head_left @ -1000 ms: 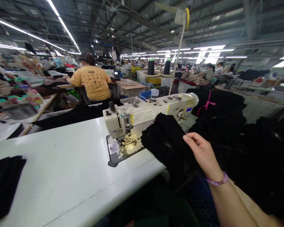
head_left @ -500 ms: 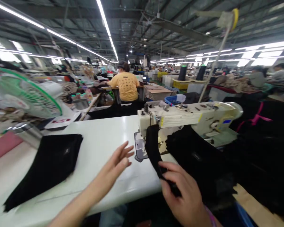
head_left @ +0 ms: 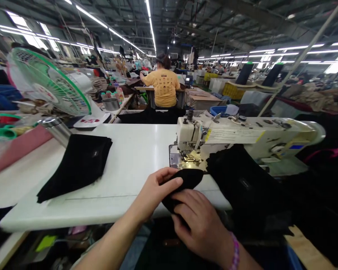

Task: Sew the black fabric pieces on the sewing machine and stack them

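Note:
A small piece of black fabric (head_left: 190,177) is between my two hands, at the front edge of the white sewing table (head_left: 135,150). My left hand (head_left: 162,189) grips its upper left side, thumb on top. My right hand (head_left: 198,217) has its fingers curled on the lower part, hiding much of it. Just beyond the fabric stands the sewing machine (head_left: 190,131), its needle plate (head_left: 191,159) uncovered. To the right of the needle area lies a pile of black fabric (head_left: 242,176). A stack of black fabric pieces (head_left: 79,161) rests on the table at left.
A steel flask (head_left: 56,129) and a green-rimmed fan (head_left: 53,82) stand at the left. Ahead, a person in a yellow shirt (head_left: 166,88) sits at another table. Thread cones (head_left: 245,73) stand at the back right. A thin pole (head_left: 301,56) rises behind the machine.
The black fabric has come away from under the machine head toward me. My left hand, open before, has moved right and closed on it. The camera view has shifted.

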`<state>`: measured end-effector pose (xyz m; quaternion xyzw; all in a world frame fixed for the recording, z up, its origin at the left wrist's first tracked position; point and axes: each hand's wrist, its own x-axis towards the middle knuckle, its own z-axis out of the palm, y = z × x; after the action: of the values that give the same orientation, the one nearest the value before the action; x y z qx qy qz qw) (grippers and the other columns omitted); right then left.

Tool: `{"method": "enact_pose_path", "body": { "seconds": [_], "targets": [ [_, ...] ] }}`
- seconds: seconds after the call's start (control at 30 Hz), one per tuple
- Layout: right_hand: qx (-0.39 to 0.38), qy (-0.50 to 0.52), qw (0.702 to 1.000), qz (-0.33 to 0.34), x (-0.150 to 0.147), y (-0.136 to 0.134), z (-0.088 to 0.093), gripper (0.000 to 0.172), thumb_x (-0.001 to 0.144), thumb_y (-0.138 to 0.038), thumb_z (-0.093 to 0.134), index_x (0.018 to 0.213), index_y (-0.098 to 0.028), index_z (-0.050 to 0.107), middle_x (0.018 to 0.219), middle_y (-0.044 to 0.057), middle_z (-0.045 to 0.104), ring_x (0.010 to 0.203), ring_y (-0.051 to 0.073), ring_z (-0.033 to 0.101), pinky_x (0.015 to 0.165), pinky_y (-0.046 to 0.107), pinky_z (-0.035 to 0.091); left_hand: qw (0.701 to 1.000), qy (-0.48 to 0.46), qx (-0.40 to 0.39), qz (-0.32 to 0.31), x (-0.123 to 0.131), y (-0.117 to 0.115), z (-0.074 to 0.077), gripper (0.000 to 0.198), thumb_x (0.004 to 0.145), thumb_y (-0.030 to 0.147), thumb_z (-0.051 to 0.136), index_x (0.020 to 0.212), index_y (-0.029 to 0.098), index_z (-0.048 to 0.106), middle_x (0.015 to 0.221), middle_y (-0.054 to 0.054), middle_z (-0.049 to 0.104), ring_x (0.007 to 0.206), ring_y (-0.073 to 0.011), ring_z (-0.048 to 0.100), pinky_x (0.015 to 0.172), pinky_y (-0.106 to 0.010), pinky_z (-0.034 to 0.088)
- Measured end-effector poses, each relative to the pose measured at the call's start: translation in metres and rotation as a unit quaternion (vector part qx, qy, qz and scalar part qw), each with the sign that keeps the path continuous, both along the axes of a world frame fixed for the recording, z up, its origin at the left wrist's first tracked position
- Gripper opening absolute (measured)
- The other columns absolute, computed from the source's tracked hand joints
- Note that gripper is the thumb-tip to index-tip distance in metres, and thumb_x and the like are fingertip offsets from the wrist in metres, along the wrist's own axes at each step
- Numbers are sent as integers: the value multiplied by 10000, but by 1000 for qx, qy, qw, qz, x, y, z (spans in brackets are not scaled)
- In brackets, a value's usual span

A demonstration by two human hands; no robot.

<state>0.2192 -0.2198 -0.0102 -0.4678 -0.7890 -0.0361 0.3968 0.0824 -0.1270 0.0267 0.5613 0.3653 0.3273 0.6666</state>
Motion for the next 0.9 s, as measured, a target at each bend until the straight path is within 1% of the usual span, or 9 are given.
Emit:
{"method": "enact_pose_path", "body": {
  "seconds": [0.07, 0.17, 0.3, 0.43, 0.53, 0.63, 0.77, 0.83, 0.9],
  "targets": [
    [4, -2, 1000, 8, 2, 1, 2, 130, 872, -112, 534, 945, -194, 604, 1053, 86, 710, 976, 244, 656, 864, 427, 571, 997, 54, 48, 33, -2, 1, 3, 255, 701, 390, 793, 805, 167, 726, 740, -5, 701, 713, -165, 609, 672, -249, 453],
    [47, 21, 998, -32, 9, 5, 9, 131, 904, -196, 607, 1034, -212, 599, 1154, 98, 695, 1040, 250, 653, 920, 453, 548, 991, 61, 87, 86, -3, -1, 7, 251, 768, 420, 728, 710, 176, 711, 666, 12, 654, 656, -147, 561, 622, -236, 431],
    [68, 55, 991, -102, 19, 17, 26, 272, 935, -179, 592, 1203, -222, 571, 1174, 105, 685, 1063, 231, 662, 904, 416, 559, 988, 55, 135, 55, -1, -7, 13, 255, 823, 412, 679, 722, 189, 752, 731, -18, 688, 740, -188, 597, 692, -258, 467],
    [62, 54, 992, -94, 21, 28, 42, 138, 954, -196, 566, 1083, -217, 611, 993, 73, 699, 897, 202, 683, 767, 344, 571, 976, 77, 195, 60, 0, -8, 20, 293, 858, 400, 625, 692, 196, 752, 714, -30, 671, 744, -207, 591, 718, -279, 469],
    [55, 41, 993, -95, 23, 31, 48, 60, 951, -219, 588, 1007, -216, 608, 934, 61, 682, 859, 201, 668, 775, 350, 553, 972, 87, 203, 78, 0, -7, 27, 339, 862, 426, 605, 637, 194, 705, 674, -24, 629, 704, -198, 556, 674, -274, 449],
    [10, 36, 996, -81, 27, 34, 52, 22, 929, -225, 611, 946, -219, 599, 900, 45, 652, 823, 193, 644, 750, 339, 539, 973, 83, 208, 58, 2, -6, 33, 353, 866, 437, 588, 633, 189, 682, 676, -21, 611, 696, -188, 538, 636, -261, 423],
    [-8, 24, 999, -40, 29, 30, 59, 112, 870, -126, 589, 817, -222, 571, 1019, 61, 648, 877, 187, 646, 741, 312, 520, 969, 76, 224, 67, 3, -2, 38, 358, 869, 416, 580, 606, 181, 641, 649, -2, 577, 658, -158, 507, 597, -244, 396],
    [-24, 28, 999, -10, 30, 24, 62, 138, 828, -105, 584, 798, -230, 534, 953, 28, 676, 761, 150, 652, 663, 271, 504, 970, 74, 215, 91, 1, 4, 40, 369, 860, 421, 594, 585, 177, 635, 615, 4, 577, 633, -153, 508, 577, -244, 392],
    [-43, 32, 998, -16, 33, 17, 65, 120, 826, -151, 608, 873, -239, 541, 806, -17, 680, 600, 122, 618, 558, 249, 468, 973, 55, 193, 116, -3, 12, 41, 371, 847, 436, 614, 591, 173, 670, 607, -1, 619, 644, -168, 557, 598, -252, 430]
  ]
}}
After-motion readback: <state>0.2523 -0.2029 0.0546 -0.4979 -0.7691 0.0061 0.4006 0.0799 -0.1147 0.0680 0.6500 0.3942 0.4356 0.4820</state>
